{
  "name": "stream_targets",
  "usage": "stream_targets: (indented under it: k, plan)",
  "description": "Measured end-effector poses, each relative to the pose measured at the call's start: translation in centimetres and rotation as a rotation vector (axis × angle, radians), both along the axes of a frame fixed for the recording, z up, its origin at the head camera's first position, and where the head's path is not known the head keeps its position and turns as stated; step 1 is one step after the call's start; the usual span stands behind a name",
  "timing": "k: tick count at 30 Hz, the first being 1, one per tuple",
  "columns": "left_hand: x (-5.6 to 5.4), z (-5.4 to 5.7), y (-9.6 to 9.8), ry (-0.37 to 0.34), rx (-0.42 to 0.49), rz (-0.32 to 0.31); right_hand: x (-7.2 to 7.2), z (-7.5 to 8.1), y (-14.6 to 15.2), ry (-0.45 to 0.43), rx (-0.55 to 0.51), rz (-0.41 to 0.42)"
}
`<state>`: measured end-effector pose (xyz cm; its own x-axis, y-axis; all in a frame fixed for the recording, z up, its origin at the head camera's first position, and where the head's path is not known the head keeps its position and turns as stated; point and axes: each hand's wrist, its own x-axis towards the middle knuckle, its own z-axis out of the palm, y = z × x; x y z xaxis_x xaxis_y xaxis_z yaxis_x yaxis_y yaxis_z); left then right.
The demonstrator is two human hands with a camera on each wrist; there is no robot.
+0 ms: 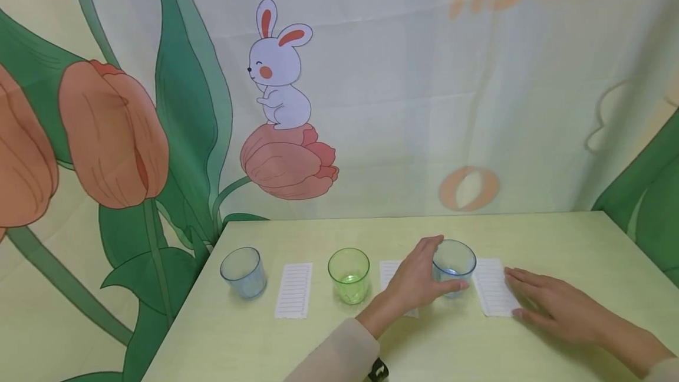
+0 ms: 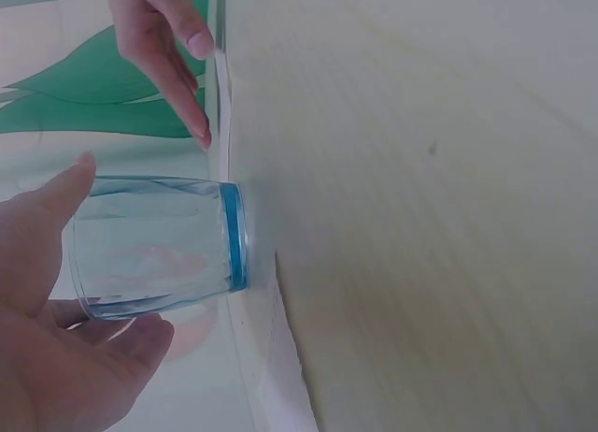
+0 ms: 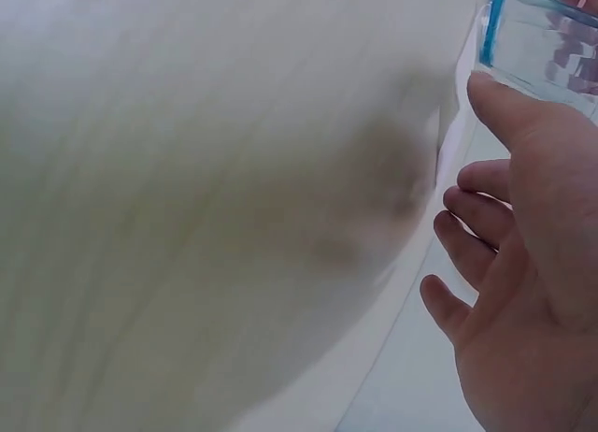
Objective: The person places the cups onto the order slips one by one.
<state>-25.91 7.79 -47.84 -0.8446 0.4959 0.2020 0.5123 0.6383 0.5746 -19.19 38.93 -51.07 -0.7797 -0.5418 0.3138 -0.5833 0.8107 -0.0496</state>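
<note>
A clear blue-tinted glass [image 1: 455, 263] stands upright on the table, between two lined paper strips. My left hand [image 1: 414, 279] holds it from the left, thumb across the near side and fingers round the far side. The left wrist view shows this glass [image 2: 154, 245] with its thick blue base at the tabletop. To the right, my right hand [image 1: 564, 310] has its fingers extended, fingertips at the right edge of a lined paper strip [image 1: 495, 287]. Its palm and spread fingers [image 3: 476, 222] show in the right wrist view, with nothing held.
A green glass [image 1: 349, 276] stands left of my left hand, and another blue glass [image 1: 244, 273] is at the table's left. One paper strip [image 1: 293, 290] lies between them; another [image 1: 389, 270] is partly behind my left hand. A printed curtain [image 1: 382, 105] hangs behind the table [image 1: 451, 346].
</note>
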Motion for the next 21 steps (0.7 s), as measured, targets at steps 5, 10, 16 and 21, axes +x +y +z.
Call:
stream_targets:
  k: [5, 10, 16, 21]
  plan:
    - [-0.03, 0.13, 0.16, -0.004, 0.010, 0.018, 0.15, -0.18, -0.04, 0.003, -0.004, 0.019]
    - [0.02, 0.33, 0.12, -0.016, 0.005, 0.024, 0.22, -0.35, -0.35, -0.052, 0.031, -0.027]
    - [-0.11, 0.38, 0.11, -0.021, 0.003, 0.007, -0.07, -0.82, -0.75, -0.031, 0.001, -0.003]
    - [-0.22, 0.41, 0.14, -0.026, 0.013, 0.004, -0.32, -0.88, -0.83, -0.040, -0.009, 0.000]
